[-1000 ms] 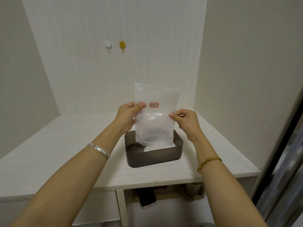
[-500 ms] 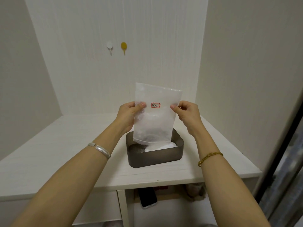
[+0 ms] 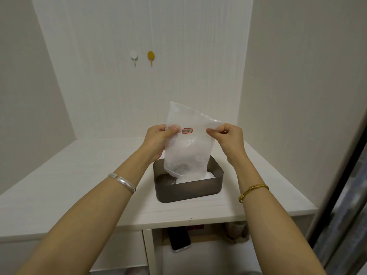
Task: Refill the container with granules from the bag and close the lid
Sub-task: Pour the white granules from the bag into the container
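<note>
A clear plastic bag (image 3: 188,147) with a small red-edged label hangs mouth-down over a dark brown rectangular container (image 3: 188,190) on the white tabletop. My left hand (image 3: 158,141) pinches the bag's left edge, thumb on the front. My right hand (image 3: 228,139) pinches its right edge with curled fingers. White granules (image 3: 198,176) lie heaped in the container's right half, under the bag's lower end. The bag tilts a little, its top leaning left. No lid is in view.
The white table (image 3: 79,175) fills a corner between three pale walls. Two small hooks, one white (image 3: 133,54) and one yellow (image 3: 151,55), sit on the back wall. Below the table's front edge lies a dark phone (image 3: 178,238). A dark door frame runs down the right side.
Both hands have lifted the bag a little above the container and tipped it, the right hand rising. More white granules lie in the container.
</note>
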`<state>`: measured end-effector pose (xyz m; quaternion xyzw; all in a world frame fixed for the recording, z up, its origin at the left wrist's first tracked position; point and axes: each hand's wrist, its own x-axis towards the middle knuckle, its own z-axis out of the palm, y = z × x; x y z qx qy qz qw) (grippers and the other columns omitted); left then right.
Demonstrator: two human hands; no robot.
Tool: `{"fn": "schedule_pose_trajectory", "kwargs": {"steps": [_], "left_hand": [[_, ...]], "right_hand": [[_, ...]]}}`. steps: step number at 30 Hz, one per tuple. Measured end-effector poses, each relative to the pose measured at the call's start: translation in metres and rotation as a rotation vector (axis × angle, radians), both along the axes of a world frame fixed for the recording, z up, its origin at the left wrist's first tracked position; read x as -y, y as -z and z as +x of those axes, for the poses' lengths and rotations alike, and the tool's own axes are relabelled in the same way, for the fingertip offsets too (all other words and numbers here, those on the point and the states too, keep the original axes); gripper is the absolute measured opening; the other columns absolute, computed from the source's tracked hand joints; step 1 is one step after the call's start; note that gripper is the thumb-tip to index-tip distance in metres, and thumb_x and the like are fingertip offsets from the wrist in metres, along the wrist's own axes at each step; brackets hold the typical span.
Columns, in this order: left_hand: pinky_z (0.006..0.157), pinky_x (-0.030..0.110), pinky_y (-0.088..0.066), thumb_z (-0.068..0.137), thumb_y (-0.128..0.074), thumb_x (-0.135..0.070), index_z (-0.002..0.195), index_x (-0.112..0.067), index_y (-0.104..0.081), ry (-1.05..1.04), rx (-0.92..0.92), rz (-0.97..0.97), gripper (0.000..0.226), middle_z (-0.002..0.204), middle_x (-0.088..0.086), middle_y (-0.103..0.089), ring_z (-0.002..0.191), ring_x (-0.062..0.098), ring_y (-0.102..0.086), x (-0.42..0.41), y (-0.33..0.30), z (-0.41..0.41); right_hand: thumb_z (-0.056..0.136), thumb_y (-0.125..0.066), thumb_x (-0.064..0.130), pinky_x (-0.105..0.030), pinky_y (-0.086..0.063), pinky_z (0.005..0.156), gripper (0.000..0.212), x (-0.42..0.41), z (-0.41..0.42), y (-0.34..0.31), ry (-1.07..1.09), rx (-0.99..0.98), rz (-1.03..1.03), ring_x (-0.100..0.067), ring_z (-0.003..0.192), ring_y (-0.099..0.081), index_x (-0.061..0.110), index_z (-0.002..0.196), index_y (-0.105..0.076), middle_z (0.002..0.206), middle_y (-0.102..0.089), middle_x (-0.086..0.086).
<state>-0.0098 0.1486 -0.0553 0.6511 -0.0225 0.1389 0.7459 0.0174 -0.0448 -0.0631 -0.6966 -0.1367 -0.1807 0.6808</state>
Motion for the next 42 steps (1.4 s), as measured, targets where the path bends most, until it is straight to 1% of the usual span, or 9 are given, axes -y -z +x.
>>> {"fn": "schedule_pose_trajectory", "kwargs": {"steps": [3, 6, 11, 19, 25, 29, 33, 37, 42], "left_hand": [[0.053, 0.022, -0.056, 0.084, -0.063, -0.007, 0.086, -0.005, -0.066, 0.012, -0.001, -0.077, 0.004, 0.066, -0.002, -0.074, 0.06, 0.011, -0.07, -0.001, -0.003, -0.001], [0.056, 0.023, -0.056, 0.084, -0.064, -0.007, 0.086, -0.005, -0.067, 0.022, 0.015, -0.11, 0.004, 0.069, -0.001, -0.075, 0.064, 0.014, -0.071, -0.001, -0.004, -0.001], [0.053, 0.02, -0.055, 0.085, -0.064, -0.009, 0.083, -0.005, -0.067, 0.012, 0.022, -0.134, 0.006, 0.068, -0.001, -0.073, 0.06, 0.01, -0.068, -0.001, -0.006, -0.002], [0.056, 0.02, -0.055, 0.087, -0.061, -0.01, 0.103, 0.001, -0.064, 0.026, 0.021, -0.109, 0.02, 0.087, 0.007, -0.068, 0.068, 0.013, -0.065, 0.003, -0.004, -0.003], [0.073, 0.031, -0.057, 0.085, -0.063, -0.01, 0.093, -0.003, -0.066, 0.018, -0.001, -0.13, 0.011, 0.097, 0.013, -0.065, 0.086, 0.025, -0.061, 0.002, -0.005, -0.002], [0.085, 0.038, -0.052, 0.086, -0.062, -0.01, 0.092, -0.004, -0.066, 0.022, -0.007, -0.137, 0.009, 0.108, 0.02, -0.061, 0.097, 0.03, -0.058, 0.003, -0.004, -0.001], [0.066, 0.028, -0.059, 0.085, -0.063, -0.009, 0.09, -0.007, -0.066, 0.035, 0.022, -0.131, 0.006, 0.096, 0.013, -0.068, 0.081, 0.023, -0.067, 0.002, -0.004, 0.0], [0.063, 0.025, -0.058, 0.083, -0.065, -0.01, 0.088, -0.009, -0.067, 0.006, 0.038, -0.121, 0.006, 0.091, 0.007, -0.07, 0.076, 0.018, -0.069, 0.003, -0.002, 0.0], [0.064, 0.021, -0.056, 0.088, -0.059, -0.014, 0.094, -0.004, -0.068, -0.011, 0.039, -0.075, 0.014, 0.09, 0.003, -0.067, 0.08, 0.014, -0.059, 0.003, 0.0, 0.003]], "right_hand": [[0.086, -0.065, 0.014, -0.008, -0.038, 0.048, 0.019, 0.002, -0.003, 0.001, -0.052, 0.005, -0.047, 0.004, 0.045, -0.047, 0.019, 0.068, -0.065, 0.054, -0.058, 0.018], [0.094, -0.053, 0.014, -0.01, -0.033, 0.044, 0.023, 0.005, -0.004, 0.002, -0.105, 0.004, -0.077, -0.001, 0.043, -0.037, 0.023, 0.077, -0.066, 0.04, -0.048, 0.021], [0.091, -0.057, 0.016, -0.017, -0.033, 0.048, 0.02, 0.009, -0.004, 0.004, -0.212, -0.115, -0.223, -0.006, 0.051, -0.038, 0.016, 0.108, -0.068, 0.057, -0.056, 0.02], [0.078, -0.073, 0.011, -0.002, -0.038, 0.041, 0.018, -0.002, -0.003, 0.012, -0.084, -0.102, -0.044, 0.01, 0.041, -0.054, 0.011, 0.062, -0.065, 0.066, -0.065, 0.004], [0.092, -0.056, 0.01, -0.003, -0.037, 0.042, 0.021, 0.001, -0.004, 0.014, -0.158, -0.118, -0.109, 0.012, 0.042, -0.051, 0.003, 0.106, -0.069, 0.075, -0.062, 0.008], [0.089, -0.06, 0.015, -0.006, -0.04, 0.042, 0.017, 0.003, -0.008, 0.013, -0.2, -0.149, -0.148, 0.002, 0.058, -0.056, 0.02, 0.105, -0.065, 0.086, -0.064, 0.012], [0.084, -0.067, 0.012, -0.005, -0.04, 0.044, 0.004, 0.003, -0.007, 0.019, -0.147, -0.179, -0.182, 0.008, 0.052, -0.057, 0.013, 0.087, -0.069, 0.077, -0.064, 0.008], [0.087, -0.06, 0.0, 0.0, -0.036, 0.042, 0.019, 0.002, -0.005, 0.022, -0.121, -0.161, -0.146, 0.015, 0.039, -0.049, -0.003, 0.104, -0.069, 0.09, -0.066, -0.003], [0.091, -0.053, -0.001, 0.0, -0.036, 0.041, 0.026, 0.001, -0.006, 0.019, -0.163, -0.15, -0.187, 0.012, 0.039, -0.05, -0.003, 0.114, -0.065, 0.095, -0.064, -0.005]]}}
